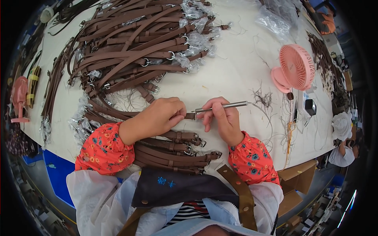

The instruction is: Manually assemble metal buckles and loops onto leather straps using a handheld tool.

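- Left hand [157, 118], grip pinched on the end of a brown strap [190, 116], picture centre.
- Right hand [221, 120] grips a thin metal tool [224, 105], tip touching that strap end.
- Strap stack [173, 151] at 6 o'clock, big pile [138, 47] at 11.
- Pink fan [295, 69] on desk [236, 67] at 2 o'clock.
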Demonstrator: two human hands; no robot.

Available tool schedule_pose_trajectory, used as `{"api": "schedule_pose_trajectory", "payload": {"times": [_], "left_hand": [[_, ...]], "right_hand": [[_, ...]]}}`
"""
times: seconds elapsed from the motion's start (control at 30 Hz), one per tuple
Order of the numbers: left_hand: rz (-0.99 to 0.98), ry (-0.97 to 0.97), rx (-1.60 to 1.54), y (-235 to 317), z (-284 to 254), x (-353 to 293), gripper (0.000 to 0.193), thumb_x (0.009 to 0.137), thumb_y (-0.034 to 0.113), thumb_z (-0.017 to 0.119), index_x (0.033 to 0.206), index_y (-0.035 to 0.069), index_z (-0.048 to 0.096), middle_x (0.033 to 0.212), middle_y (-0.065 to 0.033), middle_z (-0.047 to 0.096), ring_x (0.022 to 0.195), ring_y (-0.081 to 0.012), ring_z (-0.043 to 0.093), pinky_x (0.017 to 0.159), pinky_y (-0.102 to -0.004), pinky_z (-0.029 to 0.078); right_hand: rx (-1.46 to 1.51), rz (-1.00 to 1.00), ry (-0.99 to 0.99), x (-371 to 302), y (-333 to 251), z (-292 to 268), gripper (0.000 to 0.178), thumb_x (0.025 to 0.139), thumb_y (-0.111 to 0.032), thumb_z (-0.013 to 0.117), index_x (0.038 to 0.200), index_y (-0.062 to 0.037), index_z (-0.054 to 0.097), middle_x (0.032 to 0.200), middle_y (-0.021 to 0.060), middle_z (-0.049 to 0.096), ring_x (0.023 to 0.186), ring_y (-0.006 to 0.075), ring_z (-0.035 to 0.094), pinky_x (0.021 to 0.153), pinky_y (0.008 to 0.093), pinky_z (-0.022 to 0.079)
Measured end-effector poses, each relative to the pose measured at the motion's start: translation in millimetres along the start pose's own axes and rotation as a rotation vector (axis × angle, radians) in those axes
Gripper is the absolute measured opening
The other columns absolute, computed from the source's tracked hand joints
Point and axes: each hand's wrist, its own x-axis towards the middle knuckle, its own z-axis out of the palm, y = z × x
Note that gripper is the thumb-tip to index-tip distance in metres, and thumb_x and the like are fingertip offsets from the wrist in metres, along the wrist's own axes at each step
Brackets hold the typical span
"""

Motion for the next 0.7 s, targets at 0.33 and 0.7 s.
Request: {"api": "schedule_pose_trajectory", "payload": {"times": [0.33, 0.7], "left_hand": [[-0.069, -0.023, -0.004, -0.3, -0.6, 0.0, 0.009, 0.085, 0.005, 0.063, 0.089, 0.001, 0.056, 0.079, -0.0145, 0.06, 0.069, -0.0305, 0.06, 0.062, -0.0387, 0.047], [-0.067, -0.035, -0.01, 1.7, -1.7, 0.4, 0.009, 0.085, 0.005, 0.063, 0.091, 0.002, 0.056, 0.077, -0.012, 0.059, 0.063, -0.0234, 0.059, 0.058, -0.0341, 0.047]], "right_hand": [[-0.062, 0.075, -0.018, -0.7, -3.8, 3.3, 0.042, 0.104, -0.03, 0.043, 0.091, 0.0041, 0.063, 0.072, 0.0049, 0.06, 0.053, 0.0092, 0.056, 0.049, 0.0223, 0.044], [-0.101, 0.105, -0.034, 0.2, -5.3, 3.5, 0.042, 0.104, -0.03, 0.043, 0.089, 0.0039, 0.063, 0.073, 0.0051, 0.06, 0.052, 0.0091, 0.056, 0.049, 0.0224, 0.044]]}}
